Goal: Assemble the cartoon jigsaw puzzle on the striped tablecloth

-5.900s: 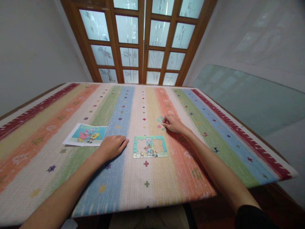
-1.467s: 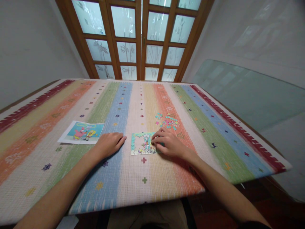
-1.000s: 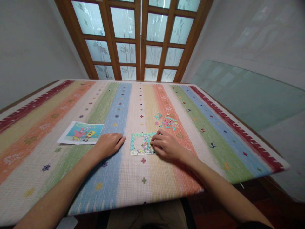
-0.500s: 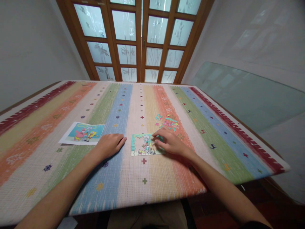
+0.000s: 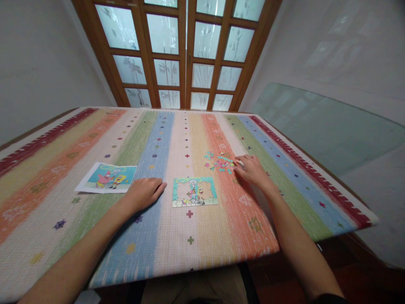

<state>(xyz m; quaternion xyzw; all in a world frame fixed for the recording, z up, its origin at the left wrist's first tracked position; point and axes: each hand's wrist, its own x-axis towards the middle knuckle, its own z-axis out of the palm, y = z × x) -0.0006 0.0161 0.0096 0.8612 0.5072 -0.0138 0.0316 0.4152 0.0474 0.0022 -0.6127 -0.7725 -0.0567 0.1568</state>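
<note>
The loose puzzle pieces (image 5: pixel 221 162) lie in a small scatter of pink and teal on the orange stripe, right of the middle of the desk (image 5: pixel 190 249) and a little past half-way to its far side. The scatter is longer from left to right than from near to far. The right hand (image 5: pixel 252 169) sits at its right end, so the pieces lie directly to the left of its fingers (image 5: pixel 241 161), touching or nearly so. Those fingers are loosely curled with the tips down on the cloth; I cannot tell whether a piece is pinched between them.

Nearer and to the left of the scatter lies the part-built puzzle (image 5: pixel 194 192) – a teal frame with a gap on either side of its middle column, its long axis running left to right. It is apart from the right hand.

The left hand (image 5: pixel 144 194) rests palm down just left of the puzzle, fingers stretched out and together, holding nothing. It is well apart from the loose pieces, so the right hand is far the nearer.

Further left lies a printed cartoon picture (image 5: pixel 107 178) – no lettering on it can be read, and no brand or label shows anywhere.
</note>
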